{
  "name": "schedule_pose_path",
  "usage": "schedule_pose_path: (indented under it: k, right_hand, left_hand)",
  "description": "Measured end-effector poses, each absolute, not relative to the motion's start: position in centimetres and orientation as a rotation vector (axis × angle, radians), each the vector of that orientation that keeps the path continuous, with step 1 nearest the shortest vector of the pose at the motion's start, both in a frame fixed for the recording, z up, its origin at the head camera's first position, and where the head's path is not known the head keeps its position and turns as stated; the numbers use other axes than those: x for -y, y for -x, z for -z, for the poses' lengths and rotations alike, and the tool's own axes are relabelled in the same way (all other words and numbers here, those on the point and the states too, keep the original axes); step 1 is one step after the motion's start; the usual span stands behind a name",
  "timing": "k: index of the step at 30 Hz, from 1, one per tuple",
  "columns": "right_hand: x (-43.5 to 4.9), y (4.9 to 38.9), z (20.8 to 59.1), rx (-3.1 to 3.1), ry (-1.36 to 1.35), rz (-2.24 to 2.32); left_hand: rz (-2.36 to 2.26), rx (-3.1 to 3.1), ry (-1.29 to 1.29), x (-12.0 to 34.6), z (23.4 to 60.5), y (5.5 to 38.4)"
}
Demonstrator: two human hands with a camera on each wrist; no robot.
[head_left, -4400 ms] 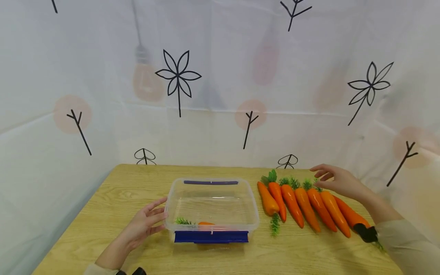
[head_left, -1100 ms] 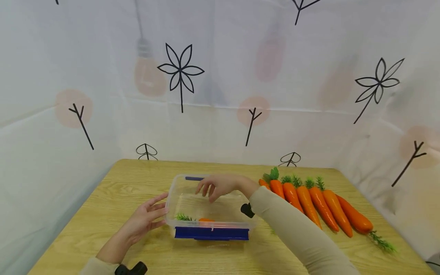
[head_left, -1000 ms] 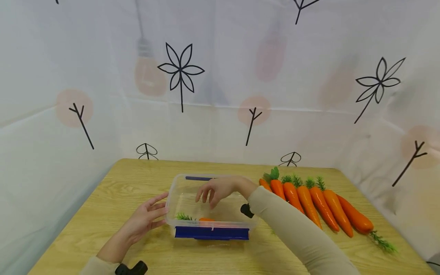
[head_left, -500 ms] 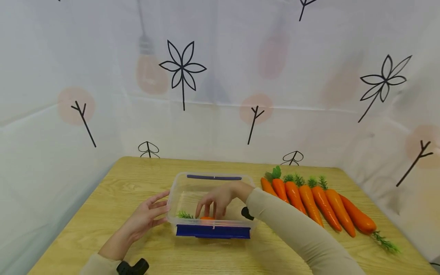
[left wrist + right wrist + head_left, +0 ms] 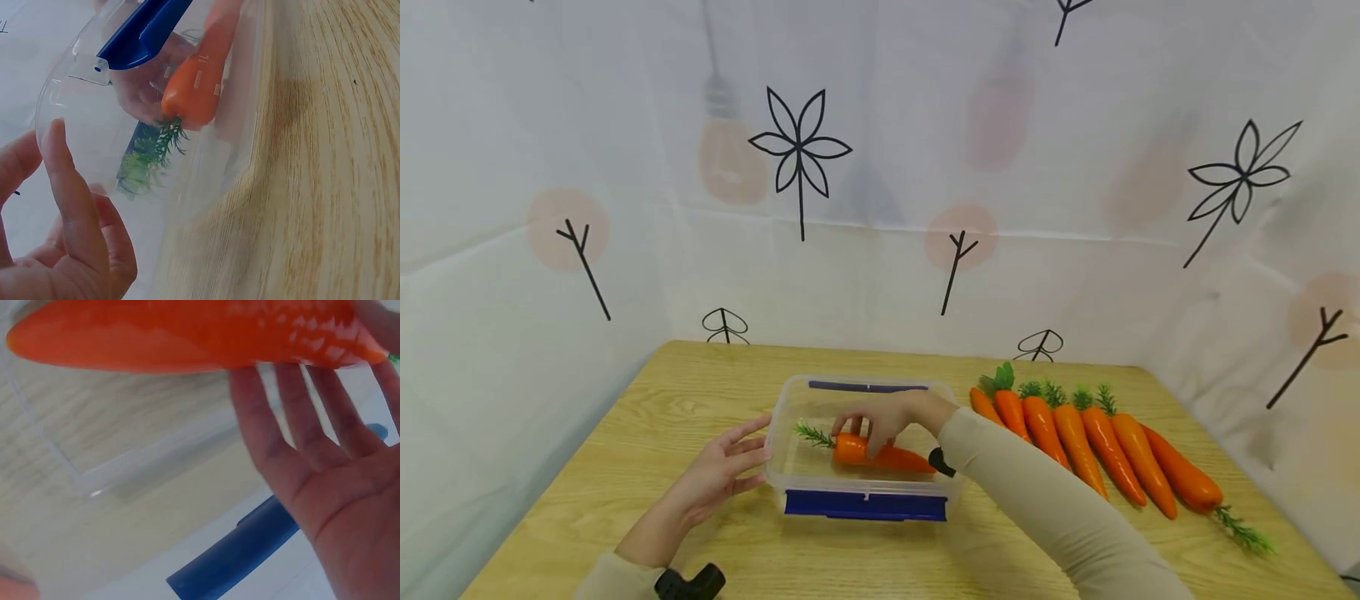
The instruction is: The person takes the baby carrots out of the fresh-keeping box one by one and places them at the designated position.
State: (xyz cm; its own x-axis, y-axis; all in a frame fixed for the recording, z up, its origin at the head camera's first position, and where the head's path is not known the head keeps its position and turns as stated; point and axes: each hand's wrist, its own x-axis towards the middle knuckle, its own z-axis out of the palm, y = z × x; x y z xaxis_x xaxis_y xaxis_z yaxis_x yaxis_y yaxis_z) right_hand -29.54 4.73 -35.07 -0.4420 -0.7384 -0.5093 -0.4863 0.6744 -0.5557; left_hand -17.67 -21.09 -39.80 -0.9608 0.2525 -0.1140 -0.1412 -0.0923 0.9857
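Observation:
A clear plastic box with blue clasps stands at the middle of the table. Inside it, my right hand grips an orange carrot with a green leafy top pointing left. The right wrist view shows the fingers along one side of the carrot and the thumb at its thick end. On the box's left side rest the fingertips of my left hand, the fingers loosely extended. Seen through the wall in the left wrist view, the carrot lies tilted.
Several more carrots lie in a slanting row on the wooden table, right of the box; my right sleeve partly covers the nearest ones. Behind the table hangs a white printed cloth.
My right hand came from the carrot row to the box, reached down inside and took the carrot. The carrot has moved up from the front wall. My left hand stays at the box's side.

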Motion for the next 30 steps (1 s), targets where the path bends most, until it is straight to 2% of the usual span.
schedule_pose_path:
  k: [9,20,30]
  right_hand:
    - [-5.2,29.9,34.9,-2.209,0.978,0.385]
    - [-6.6,29.1,30.7,-2.257,1.153,0.705]
    - [-9.6,27.2,28.4,-2.419,1.161,0.933]
  left_hand:
    - [-2.145,-1.907,-0.109,21.1,39.9,17.7]
    - [-2.147,-1.906,-0.113,21.0,39.9,17.7]
    - [-2.153,-1.911,-0.102,21.0,40.0,17.7]
